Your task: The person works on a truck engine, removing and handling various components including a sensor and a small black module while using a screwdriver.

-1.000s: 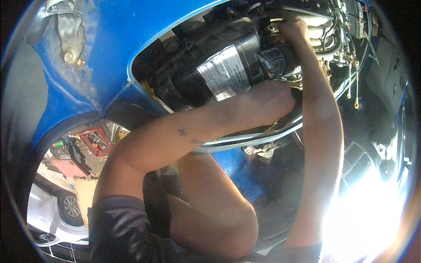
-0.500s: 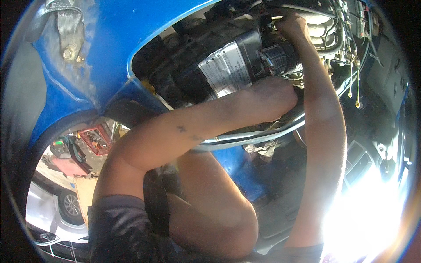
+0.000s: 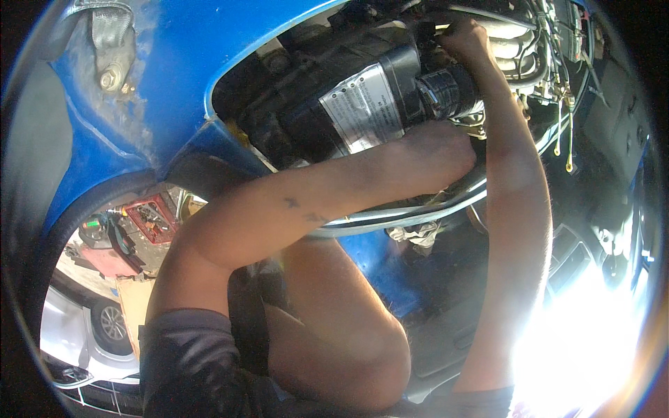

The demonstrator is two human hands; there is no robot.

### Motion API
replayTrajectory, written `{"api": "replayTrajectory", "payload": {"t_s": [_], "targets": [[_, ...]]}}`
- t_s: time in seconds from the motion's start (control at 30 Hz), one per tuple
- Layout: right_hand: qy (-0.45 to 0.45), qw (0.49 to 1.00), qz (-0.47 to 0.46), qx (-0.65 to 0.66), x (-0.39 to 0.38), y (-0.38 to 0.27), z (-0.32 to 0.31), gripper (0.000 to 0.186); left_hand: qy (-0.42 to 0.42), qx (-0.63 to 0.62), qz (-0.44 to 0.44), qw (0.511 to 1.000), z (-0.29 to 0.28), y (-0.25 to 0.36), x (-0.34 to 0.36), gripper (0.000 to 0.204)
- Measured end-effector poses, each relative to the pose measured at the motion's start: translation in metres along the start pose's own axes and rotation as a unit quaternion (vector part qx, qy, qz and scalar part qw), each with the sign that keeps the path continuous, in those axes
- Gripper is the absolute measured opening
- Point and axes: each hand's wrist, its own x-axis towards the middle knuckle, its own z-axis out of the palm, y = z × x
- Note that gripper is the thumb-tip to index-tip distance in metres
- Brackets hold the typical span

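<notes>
My right hand reaches far into the engine opening with its fingers curled closed beside the pale ribbed engine part. Whatever it grips is hidden. Nearer to me, my left hand is bent down at the wrist below the black ribbed hose; its fingers are out of sight under the back of the hand. Between my left forearm and the blue body panel lies a black box-shaped housing with a silver label plate. The hose runs from that housing toward the engine, under my right wrist.
A pale curved rim edges the opening below my left forearm. A seat-belt anchor bolt sits on the blue panel. Thin rods dangle at the right. A red tool tray and white car are beyond the left side.
The view has shifted slightly. Both hands stay at nearly the same places in the engine opening, and nothing is visibly taken hold of or let go.
</notes>
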Motion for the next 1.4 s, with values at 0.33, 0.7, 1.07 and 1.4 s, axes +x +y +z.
{"api": "replayTrajectory", "payload": {"t_s": [0.33, 0.7, 1.07, 1.4], "targets": [[-0.022, 0.999, 0.038, -0.027, -0.006, -0.001, -0.004, 0.045, 0.0, 0.041, -0.004, 0.999, 0.006, 0.005, -0.002, 0.011], [-0.057, 0.997, 0.046, -0.007, -0.018, -0.031, -0.022, 0.034, -0.01, 0.138, 0.031, 0.99, 0.024, 0.002, -0.017, 0.009], [-0.075, 0.996, -0.018, -0.052, -0.023, -0.027, -0.031, 0.028, 0.222, 0.26, 0.022, 0.94, -0.076, -0.005, 0.006, 0.012], [-0.052, 0.997, 0.031, 0.043, -0.03, -0.034, -0.035, 0.025, 0.016, 0.188, 0.007, 0.982, -0.09, -0.022, -0.005, 0.024]]}}
